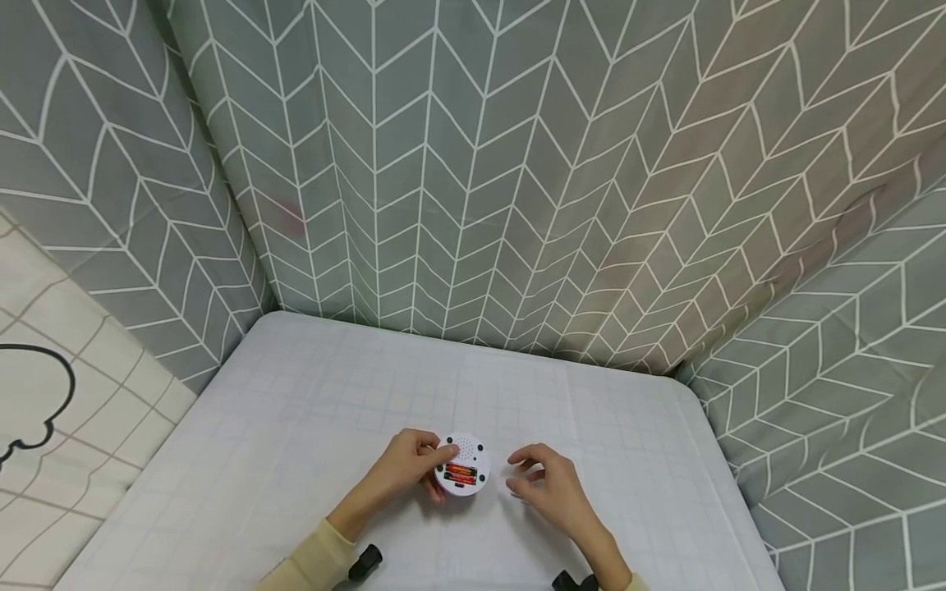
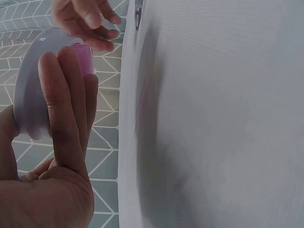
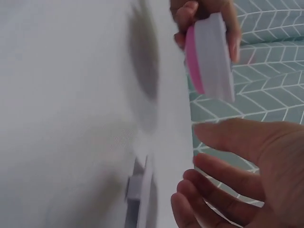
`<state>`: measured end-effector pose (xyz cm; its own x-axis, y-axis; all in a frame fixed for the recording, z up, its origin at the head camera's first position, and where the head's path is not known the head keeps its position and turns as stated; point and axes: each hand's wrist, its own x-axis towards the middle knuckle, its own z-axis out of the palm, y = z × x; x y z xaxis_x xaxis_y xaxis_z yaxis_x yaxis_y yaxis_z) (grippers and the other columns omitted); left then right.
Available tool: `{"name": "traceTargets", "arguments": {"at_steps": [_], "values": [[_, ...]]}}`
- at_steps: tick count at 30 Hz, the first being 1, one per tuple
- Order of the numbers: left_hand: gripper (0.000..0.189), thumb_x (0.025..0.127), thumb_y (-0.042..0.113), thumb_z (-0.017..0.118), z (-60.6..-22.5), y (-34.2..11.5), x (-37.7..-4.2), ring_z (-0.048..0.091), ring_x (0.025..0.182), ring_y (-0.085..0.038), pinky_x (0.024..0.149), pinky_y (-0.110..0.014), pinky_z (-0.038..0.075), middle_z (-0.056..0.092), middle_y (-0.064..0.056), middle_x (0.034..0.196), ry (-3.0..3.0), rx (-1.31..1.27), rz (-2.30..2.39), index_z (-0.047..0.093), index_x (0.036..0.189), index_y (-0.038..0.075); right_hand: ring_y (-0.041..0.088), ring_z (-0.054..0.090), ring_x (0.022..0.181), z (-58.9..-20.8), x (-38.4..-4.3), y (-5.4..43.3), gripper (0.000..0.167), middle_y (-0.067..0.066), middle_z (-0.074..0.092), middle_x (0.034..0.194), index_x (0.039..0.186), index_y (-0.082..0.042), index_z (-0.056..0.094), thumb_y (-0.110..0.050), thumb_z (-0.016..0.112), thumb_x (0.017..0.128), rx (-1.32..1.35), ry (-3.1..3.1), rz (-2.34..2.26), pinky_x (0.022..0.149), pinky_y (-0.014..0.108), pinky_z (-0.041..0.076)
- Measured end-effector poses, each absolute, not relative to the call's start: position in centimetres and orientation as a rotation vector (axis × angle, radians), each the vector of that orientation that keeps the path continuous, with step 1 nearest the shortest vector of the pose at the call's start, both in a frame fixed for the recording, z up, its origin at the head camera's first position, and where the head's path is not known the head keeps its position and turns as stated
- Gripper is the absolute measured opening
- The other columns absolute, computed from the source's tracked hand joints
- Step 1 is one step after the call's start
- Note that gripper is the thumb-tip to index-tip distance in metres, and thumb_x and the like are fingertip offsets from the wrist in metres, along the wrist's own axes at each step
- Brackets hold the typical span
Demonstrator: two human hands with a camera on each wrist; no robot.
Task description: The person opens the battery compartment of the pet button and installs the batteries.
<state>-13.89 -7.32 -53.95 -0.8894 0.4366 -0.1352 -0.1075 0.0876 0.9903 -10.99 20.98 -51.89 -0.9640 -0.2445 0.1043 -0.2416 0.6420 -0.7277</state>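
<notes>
My left hand [image 1: 405, 465] grips a round white device [image 1: 467, 487] just above the table, thumb on its upturned face and fingers beneath. That face has speaker holes, dark round feet and an uncovered battery compartment with red-orange batteries [image 1: 461, 474] in it. From the side, in the right wrist view, a pink part [image 3: 193, 61] shows on the underside. To the right, apart from the device, my right hand [image 1: 545, 484] hovers with loosely bent fingers and holds nothing. Below it on the table lies a small pale plastic piece [image 3: 137, 190], mostly hidden by that hand in the head view.
A white cloth covers the table [image 1: 332, 377]. Grey-green patterned curtains [image 1: 458, 164] hang along its back and sides. A pale checked fabric [image 1: 66, 410] lies beyond the left edge. Black wrist-camera parts [image 1: 365, 563] show near the forearms.
</notes>
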Motion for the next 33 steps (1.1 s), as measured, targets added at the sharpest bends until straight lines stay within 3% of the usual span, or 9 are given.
{"name": "traceTargets", "arguments": {"at_steps": [8, 19, 33], "values": [[0.037, 0.102, 0.033, 0.071, -54.0, -7.3, -14.1, 0.074, 0.053, -0.026, 0.057, -0.04, 0.063, 0.077, -0.013, 0.073, 1.971, 0.319, 1.86, 0.066, 0.096, -0.003, 0.019, 0.064, 0.101, -52.4, -10.9, 21.9, 0.046, -0.002, 0.07, 0.111, 0.113, -0.012, 0.074, -0.02, 0.097, 0.074, -0.489, 2.937, -0.912, 0.087, 0.033, 0.057], [0.037, 0.102, 0.033, 0.071, -54.2, -7.1, -14.1, 0.074, 0.052, -0.025, 0.056, -0.04, 0.063, 0.077, -0.013, 0.073, 1.969, 0.335, 1.871, 0.067, 0.097, -0.004, 0.013, 0.061, 0.091, -52.6, -11.0, 23.3, 0.035, -0.007, 0.067, 0.094, 0.096, -0.016, 0.073, -0.012, 0.097, 0.071, -0.482, 2.964, -0.807, 0.082, 0.032, 0.052], [0.038, 0.101, 0.035, 0.072, -54.3, -7.3, -13.9, 0.074, 0.053, -0.026, 0.057, -0.039, 0.063, 0.077, -0.012, 0.073, 1.985, 0.304, 1.842, 0.068, 0.097, -0.002, 0.009, 0.061, 0.086, -52.8, -11.0, 23.3, 0.035, -0.009, 0.065, 0.09, 0.095, -0.017, 0.072, -0.012, 0.097, 0.072, -0.51, 2.902, -0.914, 0.078, 0.027, 0.053]]}}
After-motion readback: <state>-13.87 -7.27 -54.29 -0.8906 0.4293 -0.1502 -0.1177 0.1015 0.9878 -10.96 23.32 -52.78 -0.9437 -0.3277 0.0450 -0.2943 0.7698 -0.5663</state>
